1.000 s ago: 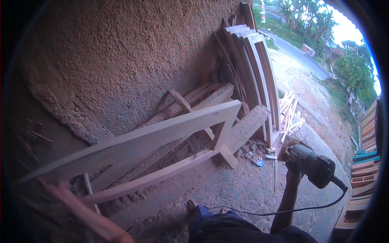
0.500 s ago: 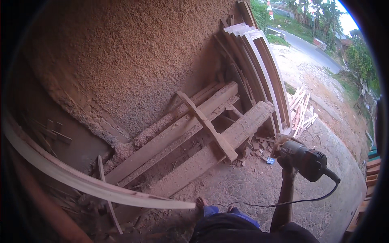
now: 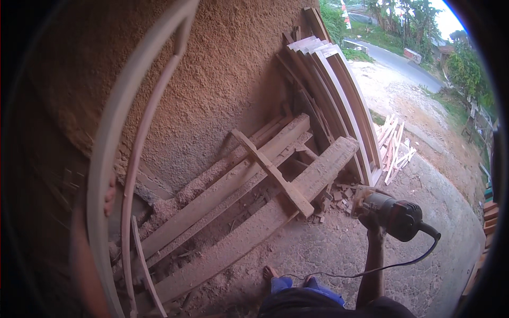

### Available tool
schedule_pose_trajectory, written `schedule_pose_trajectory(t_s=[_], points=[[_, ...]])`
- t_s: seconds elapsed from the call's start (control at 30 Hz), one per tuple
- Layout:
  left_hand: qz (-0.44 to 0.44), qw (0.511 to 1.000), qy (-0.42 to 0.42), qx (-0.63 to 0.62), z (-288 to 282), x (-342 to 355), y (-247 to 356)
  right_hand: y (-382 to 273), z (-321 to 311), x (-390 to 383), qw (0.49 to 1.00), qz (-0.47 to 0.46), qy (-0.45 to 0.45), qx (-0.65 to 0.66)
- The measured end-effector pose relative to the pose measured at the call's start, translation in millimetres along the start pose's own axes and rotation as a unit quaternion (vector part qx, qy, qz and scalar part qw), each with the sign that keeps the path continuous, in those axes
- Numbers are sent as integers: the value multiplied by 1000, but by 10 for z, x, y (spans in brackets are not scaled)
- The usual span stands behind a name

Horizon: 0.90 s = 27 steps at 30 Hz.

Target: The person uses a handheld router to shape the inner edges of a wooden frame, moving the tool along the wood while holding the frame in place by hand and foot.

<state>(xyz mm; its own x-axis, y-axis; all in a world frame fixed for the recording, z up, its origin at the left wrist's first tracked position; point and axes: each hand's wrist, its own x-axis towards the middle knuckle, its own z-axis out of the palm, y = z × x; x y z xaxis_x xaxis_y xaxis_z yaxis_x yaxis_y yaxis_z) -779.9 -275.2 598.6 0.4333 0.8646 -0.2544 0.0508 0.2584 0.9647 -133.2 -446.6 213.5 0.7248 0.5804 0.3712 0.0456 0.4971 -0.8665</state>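
My left hand (image 3: pixel 110 197) grips a pale wooden frame (image 3: pixel 108 132) by one long side; its fingertips show at the inner edge. The frame stands tilted up at the left, and its upper end runs out of view. My right hand (image 3: pixel 371 218) is wrapped round a dark electric router (image 3: pixel 395 213), held out at the right above the concrete floor. Its flat base faces left, and a black cord (image 3: pixel 424 258) loops from its rear back past my feet. The router is well apart from the frame.
Dusty timber beams (image 3: pixel 254 230) lie beside the rough wall (image 3: pixel 212 69), bridged by a crosspiece (image 3: pixel 273 172). Several frames (image 3: pixel 339 95) lean at the far end. Thin offcuts (image 3: pixel 392 140) are piled beyond them, and small scraps (image 3: pixel 339 199) litter the concrete floor (image 3: pixel 419 185).
The wooden frame has swung from lying low across the left to standing steeply upright, and my left hand's fingers have come into view. My right hand with the router has barely shifted.
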Motion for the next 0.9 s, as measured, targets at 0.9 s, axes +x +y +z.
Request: schedule_pose_trajectory(t_s=[0.9], points=[[-12, 880, 50, 472, 81, 2482, -4053, 308, 953, -426, 998, 27, 14, -62]])
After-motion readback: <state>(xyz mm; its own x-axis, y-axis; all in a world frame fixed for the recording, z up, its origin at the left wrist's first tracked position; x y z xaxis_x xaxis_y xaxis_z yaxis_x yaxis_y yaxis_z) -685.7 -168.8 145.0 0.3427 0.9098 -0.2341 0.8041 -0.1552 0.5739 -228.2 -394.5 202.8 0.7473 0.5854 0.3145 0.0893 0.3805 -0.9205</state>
